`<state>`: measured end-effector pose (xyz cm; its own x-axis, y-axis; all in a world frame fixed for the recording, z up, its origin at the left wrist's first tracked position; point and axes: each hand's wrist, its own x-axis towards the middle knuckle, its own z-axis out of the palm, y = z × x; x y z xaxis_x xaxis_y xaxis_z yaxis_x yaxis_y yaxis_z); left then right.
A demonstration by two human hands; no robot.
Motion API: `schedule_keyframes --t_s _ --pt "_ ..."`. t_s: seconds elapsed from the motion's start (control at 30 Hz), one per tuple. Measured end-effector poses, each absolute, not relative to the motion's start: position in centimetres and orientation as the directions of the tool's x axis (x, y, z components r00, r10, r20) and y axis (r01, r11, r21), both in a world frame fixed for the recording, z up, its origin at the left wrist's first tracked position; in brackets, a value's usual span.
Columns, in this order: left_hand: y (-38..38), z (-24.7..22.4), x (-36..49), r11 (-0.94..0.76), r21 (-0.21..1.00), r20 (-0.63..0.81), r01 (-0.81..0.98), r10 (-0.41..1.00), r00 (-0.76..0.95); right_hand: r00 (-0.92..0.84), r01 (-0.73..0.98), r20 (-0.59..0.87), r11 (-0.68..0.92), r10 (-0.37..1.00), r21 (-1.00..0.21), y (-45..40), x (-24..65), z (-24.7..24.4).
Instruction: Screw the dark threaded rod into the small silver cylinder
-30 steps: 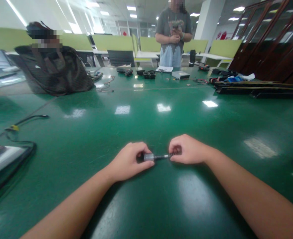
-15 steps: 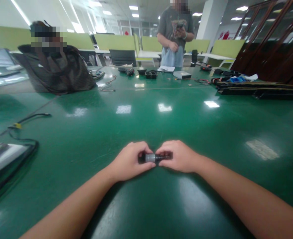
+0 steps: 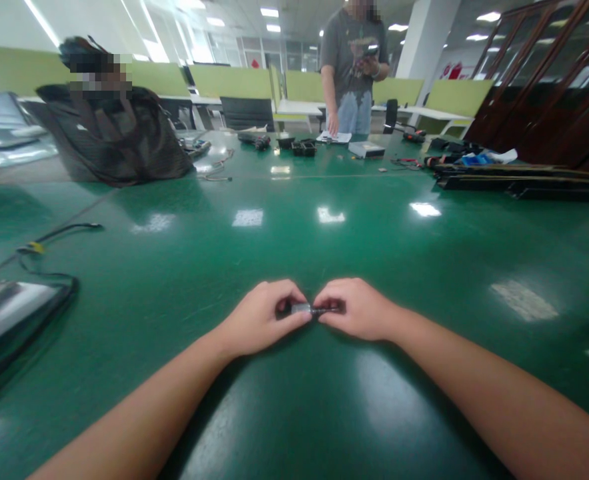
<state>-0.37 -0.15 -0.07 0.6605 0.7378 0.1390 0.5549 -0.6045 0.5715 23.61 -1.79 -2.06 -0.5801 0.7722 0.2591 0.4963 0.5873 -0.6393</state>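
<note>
A small dark bottle (image 3: 302, 309) with a pale grey band lies sideways between my two hands, low over the green table (image 3: 294, 260). My left hand (image 3: 264, 313) is closed around its wider left end, thumb along the near side. Around the narrow black right end, the fingers and thumb of my right hand (image 3: 357, 308) are closed. The fingertips of both hands come close together near the bottle's middle, and its two ends are partly hidden by my fingers.
Left stand a dark bag (image 3: 124, 137), a black cable (image 3: 69, 230) and a flat pale device (image 3: 9, 310). Along the far edge lie black parts (image 3: 303, 148), a white box (image 3: 366, 149) and papers; long black bars (image 3: 524, 180) lie right. A person (image 3: 352, 73) stands across the table.
My hands and the bottle have risen slightly in view, and the bottle's band is more covered by my left hand. The person opposite has lowered one hand to the papers.
</note>
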Motion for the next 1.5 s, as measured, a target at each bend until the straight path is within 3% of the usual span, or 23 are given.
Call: schedule_keyframes --t_s 0.67,1.5 --pt "0.11 0.00 -0.13 -0.619 0.547 0.136 0.564 0.730 0.669 -0.610 0.505 0.317 0.665 0.726 -0.551 -1.71 23.42 -1.97" --pt "0.22 -0.26 -0.46 -0.614 0.570 0.135 0.546 0.725 0.675 -0.594 0.521 0.277 0.623 0.756 -0.583 -2.01 23.56 -1.52"
